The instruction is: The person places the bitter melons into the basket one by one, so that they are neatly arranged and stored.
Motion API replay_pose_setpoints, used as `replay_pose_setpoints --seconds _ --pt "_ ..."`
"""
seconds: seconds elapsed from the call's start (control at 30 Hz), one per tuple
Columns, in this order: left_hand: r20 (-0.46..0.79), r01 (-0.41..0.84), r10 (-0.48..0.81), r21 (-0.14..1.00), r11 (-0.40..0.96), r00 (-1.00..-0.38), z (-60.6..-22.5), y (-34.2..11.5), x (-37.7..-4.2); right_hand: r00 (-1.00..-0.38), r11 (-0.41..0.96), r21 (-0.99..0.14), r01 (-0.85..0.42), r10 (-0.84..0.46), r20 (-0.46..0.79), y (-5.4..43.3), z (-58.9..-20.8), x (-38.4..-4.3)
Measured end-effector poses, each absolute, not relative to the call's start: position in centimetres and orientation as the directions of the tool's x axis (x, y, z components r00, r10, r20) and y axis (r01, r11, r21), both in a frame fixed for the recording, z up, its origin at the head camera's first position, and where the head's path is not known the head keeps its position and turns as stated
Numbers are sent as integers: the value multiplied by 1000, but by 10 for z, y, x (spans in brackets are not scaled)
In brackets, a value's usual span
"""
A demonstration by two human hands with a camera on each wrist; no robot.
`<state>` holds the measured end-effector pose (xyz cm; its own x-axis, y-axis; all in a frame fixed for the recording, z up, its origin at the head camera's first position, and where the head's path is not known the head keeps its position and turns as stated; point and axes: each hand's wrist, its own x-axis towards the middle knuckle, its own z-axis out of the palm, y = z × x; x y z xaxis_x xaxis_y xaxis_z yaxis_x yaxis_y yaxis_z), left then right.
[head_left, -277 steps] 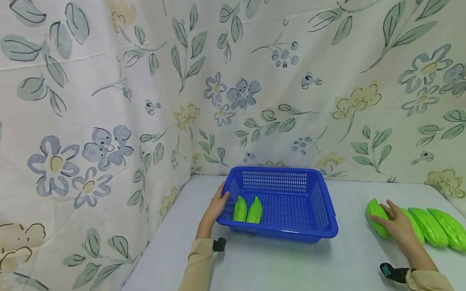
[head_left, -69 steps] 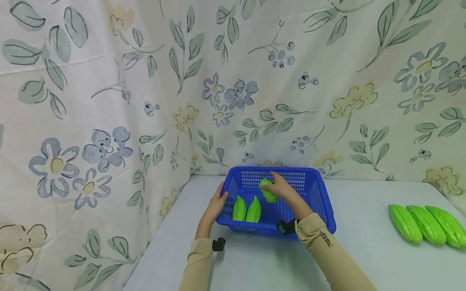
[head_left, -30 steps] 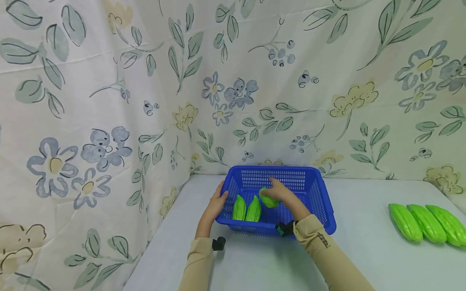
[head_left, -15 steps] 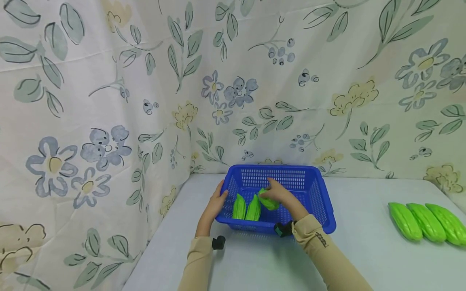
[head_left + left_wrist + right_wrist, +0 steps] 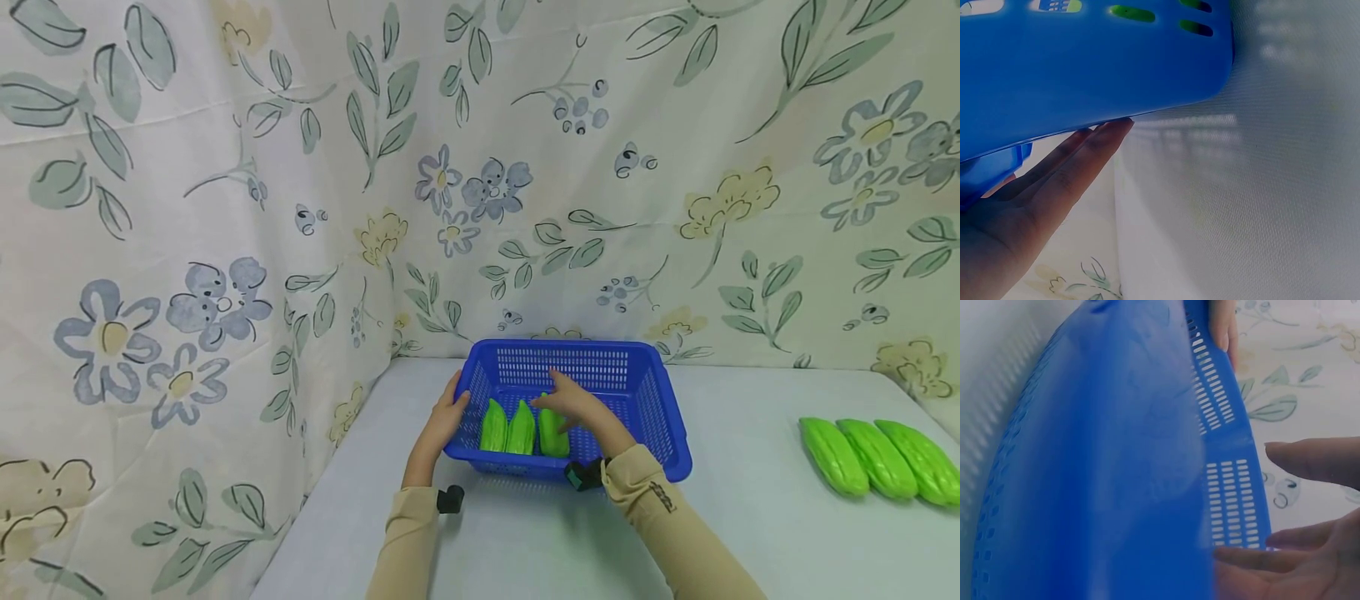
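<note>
In the head view my left hand [image 5: 446, 417] grips the left rim of the blue plastic basket [image 5: 510, 467]. The left wrist view shows that hand's fingers [image 5: 1088, 162] straight along the outside of the basket wall. My right hand [image 5: 573, 403] hovers inside the basket with fingers spread, just over a green bitter melon [image 5: 553, 440] that it partly covers. In the right wrist view the right hand [image 5: 1310, 565] holds nothing. Left of that melon, two more bitter melons, one at the wall [image 5: 493, 427] and one in between [image 5: 521, 429], lie side by side.
Three bitter melons [image 5: 877, 458] lie in a slanted row on the white table [image 5: 735, 500] at the right. A flower-patterned curtain [image 5: 570, 167] hangs behind and to the left. A black wrist camera [image 5: 587, 474] sits over the basket's front rim.
Over several seconds my right hand carried a bitter melon from the right-hand row into the basket. Within the last half second it let go, and the melon lies lengthwise. The left hand stayed.
</note>
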<state>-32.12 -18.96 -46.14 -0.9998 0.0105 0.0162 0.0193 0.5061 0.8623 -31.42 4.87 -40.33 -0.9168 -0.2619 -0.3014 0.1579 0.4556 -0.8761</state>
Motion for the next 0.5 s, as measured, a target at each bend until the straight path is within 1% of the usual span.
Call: replay_pose_setpoints --seconds 0.2,0.5 --pt "21 25 13 865 502 -1000 -460 -189 -321 -910 424 -885 193 -261 -323 47 -401 -312" --pt "20 27 18 867 498 -1000 -460 -190 -320 -908 465 -871 158 -278 -314 53 -401 -306"
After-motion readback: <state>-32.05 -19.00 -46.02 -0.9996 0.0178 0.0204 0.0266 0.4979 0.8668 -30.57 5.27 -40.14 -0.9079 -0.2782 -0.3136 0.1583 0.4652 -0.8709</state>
